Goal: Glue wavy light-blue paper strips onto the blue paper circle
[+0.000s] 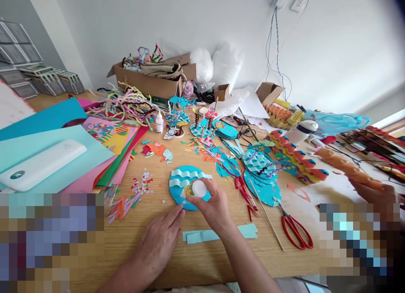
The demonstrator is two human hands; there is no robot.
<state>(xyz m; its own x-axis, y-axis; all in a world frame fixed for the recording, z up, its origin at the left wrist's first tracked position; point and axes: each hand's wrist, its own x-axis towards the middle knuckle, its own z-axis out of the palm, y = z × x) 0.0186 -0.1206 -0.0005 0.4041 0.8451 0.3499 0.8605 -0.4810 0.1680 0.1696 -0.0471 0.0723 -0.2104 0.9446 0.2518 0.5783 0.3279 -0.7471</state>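
A blue paper disc [176,196] lies on the wooden table in front of me, with pale wavy paper strips [181,182] across its upper half. My right hand [217,206] grips a short glue stick [199,188], its white end facing up, tilted over the disc. Its lower end is partly hidden, so contact with the paper cannot be made out. My left hand [161,238] rests flat, fingers extended, with the fingertips on the disc's lower edge. Below the disc, straight light-blue paper strips [218,234] lie partly behind my right wrist.
Red-handled scissors [295,230] and a thin wooden stick [265,215] lie to the right. Paper scraps [137,193] and coloured sheets [117,166] are on the left. Decorated blue discs [261,170] stand right of centre. At far right another person's hand [373,196] touches an orange wavy piece [348,164].
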